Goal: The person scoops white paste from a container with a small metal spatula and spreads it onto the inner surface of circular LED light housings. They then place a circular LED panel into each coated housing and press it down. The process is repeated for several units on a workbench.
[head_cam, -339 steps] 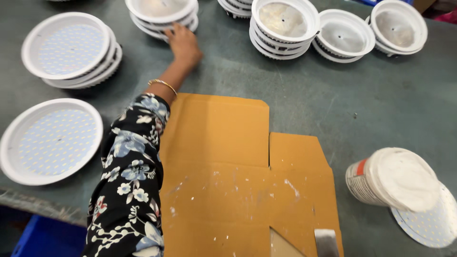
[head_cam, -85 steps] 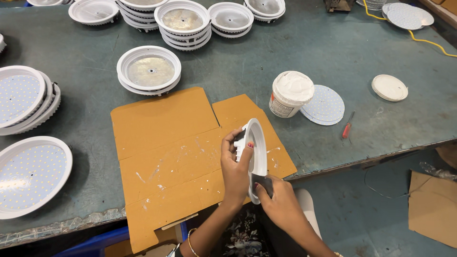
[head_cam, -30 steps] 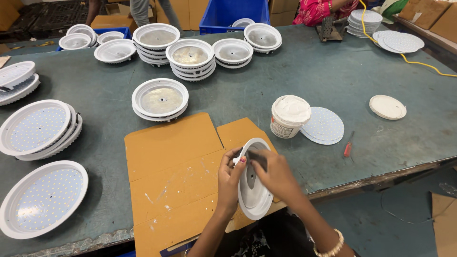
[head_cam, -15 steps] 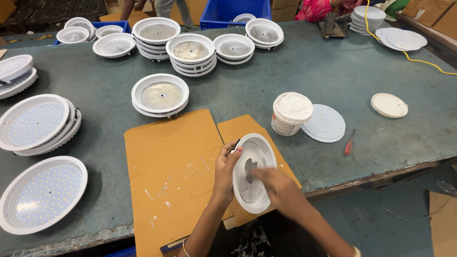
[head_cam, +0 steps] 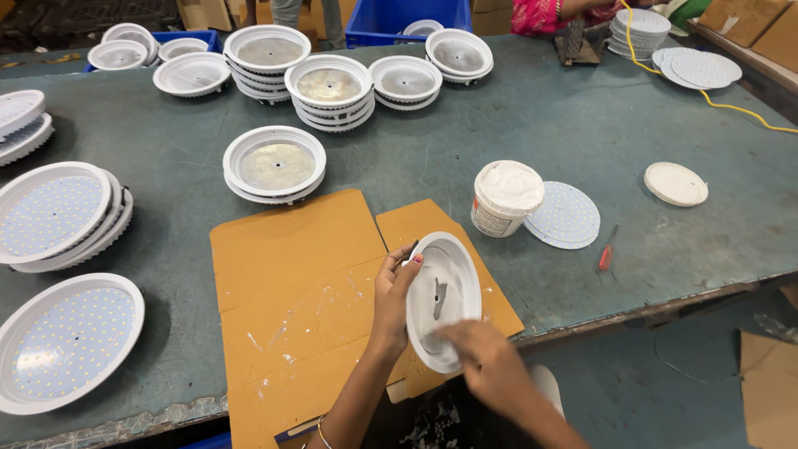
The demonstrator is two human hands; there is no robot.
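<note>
My left hand [head_cam: 392, 291] grips the left rim of a round white lamp housing [head_cam: 455, 264] and holds it tilted on edge over a sheet of brown cardboard [head_cam: 291, 274]. My right hand [head_cam: 490, 366], blurred, is at the housing's lower rim with its fingers closed on a small grey scraper [head_cam: 439, 299]. The scraper's blade lies against the middle of the housing's inside. A white tub of paste [head_cam: 507, 198] stands just beyond the cardboard, to the right.
A perforated white disc [head_cam: 569, 218], a red screwdriver [head_cam: 607, 256] and a white lid [head_cam: 675, 183] lie right of the tub. Stacks of white housings [head_cam: 274, 162] fill the back. Housings with LED plates [head_cam: 66, 337] lie at left. Another person [head_cam: 549, 12] works at the far edge.
The housing has turned from edge-on to face me. My right hand has slid from its upper rim down to its lower rim, and the scraper now rests inside it.
</note>
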